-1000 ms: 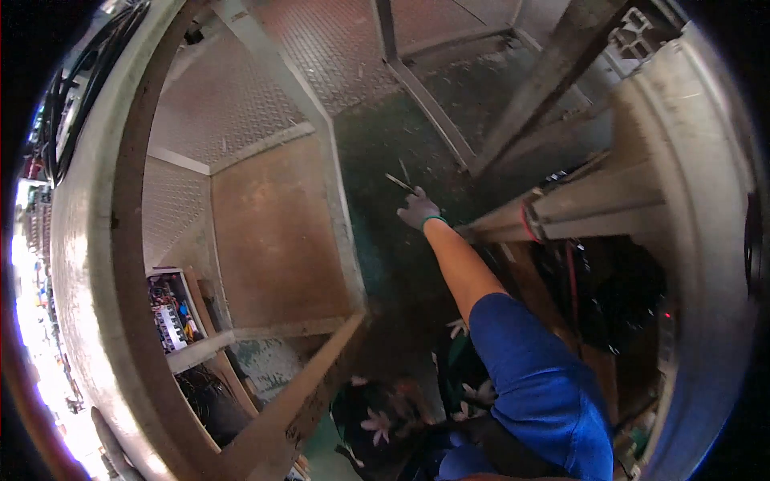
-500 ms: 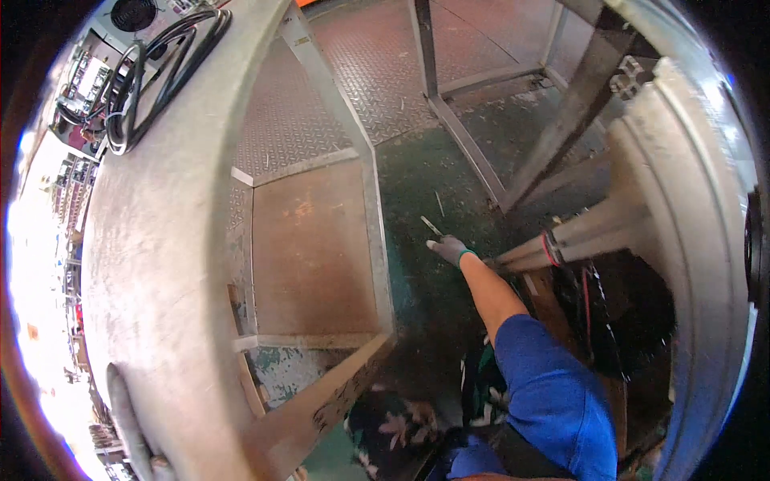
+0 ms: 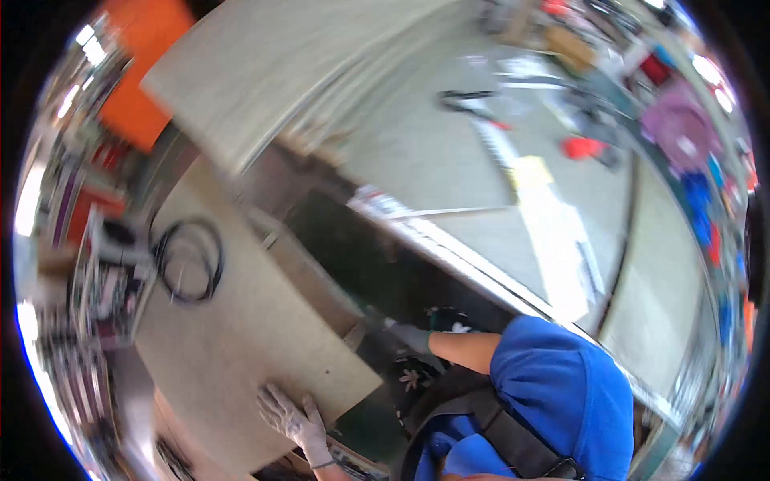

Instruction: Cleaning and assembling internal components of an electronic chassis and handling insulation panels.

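My left hand (image 3: pixel 290 417), in a pale glove, lies flat with fingers spread on the near end of a light board-topped table (image 3: pixel 241 345). My right hand (image 3: pixel 409 335), in a grey glove, hangs beside that table's right edge, in front of my dark flowered clothing (image 3: pixel 413 377). Its fingers look closed and point left, smeared by motion. A small pale tip shows at the fingertips, but what it belongs to cannot be made out.
A coil of black cable (image 3: pixel 190 260) lies on the table's far left part, near a fan unit (image 3: pixel 120 232). Across a narrow gap stands a larger workbench (image 3: pixel 449 176) with a white strip (image 3: pixel 553 256), a yellow piece (image 3: pixel 531 172) and a red-handled item (image 3: pixel 584 147). An orange panel (image 3: pixel 144 72) stands beyond.
My view has swung up from the floor to the tabletops. The right hand has risen from near the floor, where a thin pale stick was at its fingertips. More of my left hand shows.
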Demonstrator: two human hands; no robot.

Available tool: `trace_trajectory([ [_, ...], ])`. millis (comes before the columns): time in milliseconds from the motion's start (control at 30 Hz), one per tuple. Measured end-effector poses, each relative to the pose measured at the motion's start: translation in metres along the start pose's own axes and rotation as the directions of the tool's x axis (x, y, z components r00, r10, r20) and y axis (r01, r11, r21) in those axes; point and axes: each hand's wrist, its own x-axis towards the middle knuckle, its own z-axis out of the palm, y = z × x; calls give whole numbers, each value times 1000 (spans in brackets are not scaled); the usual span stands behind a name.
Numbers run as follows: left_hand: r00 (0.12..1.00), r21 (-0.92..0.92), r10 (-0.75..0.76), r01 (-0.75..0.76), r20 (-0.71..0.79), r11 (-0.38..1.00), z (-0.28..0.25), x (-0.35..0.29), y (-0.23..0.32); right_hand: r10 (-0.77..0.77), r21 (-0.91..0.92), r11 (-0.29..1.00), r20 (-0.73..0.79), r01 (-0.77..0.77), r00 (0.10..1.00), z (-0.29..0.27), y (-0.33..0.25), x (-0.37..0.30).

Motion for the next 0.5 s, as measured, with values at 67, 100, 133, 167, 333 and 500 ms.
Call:
trace_trajectory([
  [67, 996, 46, 53, -56, 67, 997, 7, -14, -13, 4, 93, 996, -38, 0, 999, 8, -18, -91],
  [100, 994, 126, -1, -13, 113, 992, 8, -13, -17, -7, 66, 998, -5, 7, 1000, 10, -33, -139],
  [133, 993, 125, 62, -75, 105, 989, 7, -12, -17, -17, 35, 999, 37, 15, 999, 13, -44, -184],
  [167, 982, 160, 14, -45, 188, 986, 4, -14, -14, -100, 9, 995, 52, 99, 994, 10, -49, -231],
  [333, 933, 179, -67, 3, 354, 984, -13, -37, 34, -459, -182, 888, -276, 423, 844, -97, -53, -389],
  [500, 928, 276, -62, -44, 366, 960, -12, -35, 36, -652, -438, 751, -375, 494, 659, -186, -124, -458],
])
